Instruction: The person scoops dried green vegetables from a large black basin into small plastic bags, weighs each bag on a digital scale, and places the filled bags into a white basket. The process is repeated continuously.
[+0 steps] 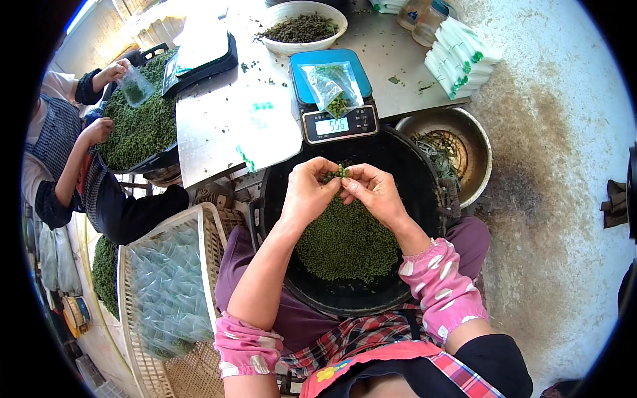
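My left hand [312, 189] and my right hand [371, 191] meet over a black round tub [278, 199], their fingertips pinching a small cluster of green peppercorns [340, 174]. Below them, loose green peppercorns [348, 244] cover the tub's bottom. Just beyond the tub, a digital scale [340, 124] with a lit display stands at the table's edge. On its blue plate lies a clear plastic bag [331, 82] with some green peppercorns in it. Left of the scale, a white plastic bag or sheet [268, 129] lies on the metal table [199, 144].
Left, a co-worker's hands [99, 130] hold a small bag over a heaped tray of green berries [144, 119] beside a second scale [199, 62]. A plastic crate [204, 248] holds clear bags. Also around are a white bowl [341, 30], stacked bags [460, 59] and a metal basin [480, 144].
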`<act>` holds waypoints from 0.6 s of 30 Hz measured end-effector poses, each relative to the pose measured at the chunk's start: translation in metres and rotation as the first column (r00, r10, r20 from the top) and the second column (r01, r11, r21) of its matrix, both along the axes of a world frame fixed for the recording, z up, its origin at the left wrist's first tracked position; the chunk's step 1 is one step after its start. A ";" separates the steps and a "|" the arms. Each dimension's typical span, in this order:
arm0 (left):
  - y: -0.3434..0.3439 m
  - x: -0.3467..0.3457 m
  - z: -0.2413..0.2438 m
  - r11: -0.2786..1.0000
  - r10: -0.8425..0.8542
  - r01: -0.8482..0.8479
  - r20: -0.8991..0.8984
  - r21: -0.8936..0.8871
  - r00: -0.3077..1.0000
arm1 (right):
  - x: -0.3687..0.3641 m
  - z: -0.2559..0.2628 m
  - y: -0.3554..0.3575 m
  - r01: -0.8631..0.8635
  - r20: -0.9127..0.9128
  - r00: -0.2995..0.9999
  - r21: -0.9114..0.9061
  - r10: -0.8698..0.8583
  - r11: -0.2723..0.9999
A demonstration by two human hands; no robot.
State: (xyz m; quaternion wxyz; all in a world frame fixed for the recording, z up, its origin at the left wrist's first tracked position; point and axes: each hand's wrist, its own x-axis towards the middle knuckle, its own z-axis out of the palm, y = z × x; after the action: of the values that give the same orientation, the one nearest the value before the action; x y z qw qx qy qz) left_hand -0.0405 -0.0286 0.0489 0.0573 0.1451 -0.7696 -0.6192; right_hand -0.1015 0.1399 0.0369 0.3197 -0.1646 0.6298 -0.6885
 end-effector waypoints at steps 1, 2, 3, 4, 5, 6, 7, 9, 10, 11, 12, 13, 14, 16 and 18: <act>0.000 0.000 -0.001 0.996 -0.029 0.030 0.009 -0.081 1.000 | 0.000 0.000 0.000 -0.004 -0.012 1.000 0.048 0.005 0.999; -0.001 0.000 -0.003 0.985 -0.057 0.060 0.020 -0.162 0.998 | 0.000 -0.001 0.000 -0.008 -0.025 1.000 0.095 0.010 0.995; -0.003 0.000 -0.004 0.966 -0.083 0.089 0.034 -0.243 0.996 | -0.001 -0.001 -0.001 -0.012 -0.037 0.999 0.140 0.018 0.990; -0.003 0.002 -0.011 0.914 -0.064 0.033 -0.065 -0.404 0.996 | -0.002 0.000 0.000 -0.008 -0.331 0.939 0.251 0.094 0.968; -0.003 0.007 -0.020 0.837 -0.062 -0.039 -0.165 -0.547 0.984 | -0.006 0.002 -0.002 0.138 -0.608 0.791 0.274 0.060 0.952; -0.003 0.009 -0.024 0.813 -0.061 -0.050 -0.172 -0.580 0.983 | -0.013 0.014 -0.011 0.282 -0.823 0.565 0.251 0.051 0.926; -0.001 0.008 -0.024 0.790 -0.066 -0.059 -0.181 -0.610 0.981 | -0.023 0.025 -0.018 0.415 -0.958 0.281 0.183 0.065 0.891; 0.000 0.000 -0.019 0.880 -0.075 0.056 -0.021 -0.472 0.997 | -0.048 0.040 -0.032 0.509 -0.994 0.100 0.080 0.033 0.857; -0.001 -0.008 -0.001 0.956 -0.072 0.106 0.132 -0.273 0.989 | -0.055 0.046 -0.043 0.555 -0.997 0.030 0.076 0.072 0.828; 0.000 -0.018 -0.011 0.994 -0.053 0.060 0.074 -0.088 0.996 | -0.062 0.050 -0.053 0.600 -0.993 -0.039 0.068 0.114 0.797; -0.001 -0.027 -0.010 0.999 -0.037 0.038 -0.031 0.039 0.999 | -0.069 0.048 -0.062 0.617 -0.986 -0.019 0.119 0.167 0.778; -0.002 -0.034 -0.008 0.986 -0.007 0.030 -0.133 0.166 0.991 | -0.073 0.046 -0.066 0.617 -0.978 0.014 0.172 0.207 0.768; -0.001 -0.038 -0.007 0.949 0.008 0.046 -0.170 0.311 0.985 | -0.076 0.045 -0.068 0.611 -0.973 0.023 0.196 0.231 0.767; 0.007 -0.046 0.015 0.803 0.046 0.099 -0.227 0.587 0.973 | -0.081 0.044 -0.062 0.588 -0.973 0.048 0.210 0.226 0.781; 0.006 -0.052 0.013 0.712 0.053 0.141 -0.252 0.688 0.966 | -0.078 0.045 -0.057 0.543 -0.986 0.074 0.164 0.147 0.823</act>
State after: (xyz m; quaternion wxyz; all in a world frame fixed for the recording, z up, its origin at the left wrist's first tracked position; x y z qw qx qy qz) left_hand -0.0929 -0.0224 0.0616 0.0809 0.0571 -0.4669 -0.8788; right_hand -0.1800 0.0825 0.0824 -0.2564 -0.3965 0.8467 -0.2451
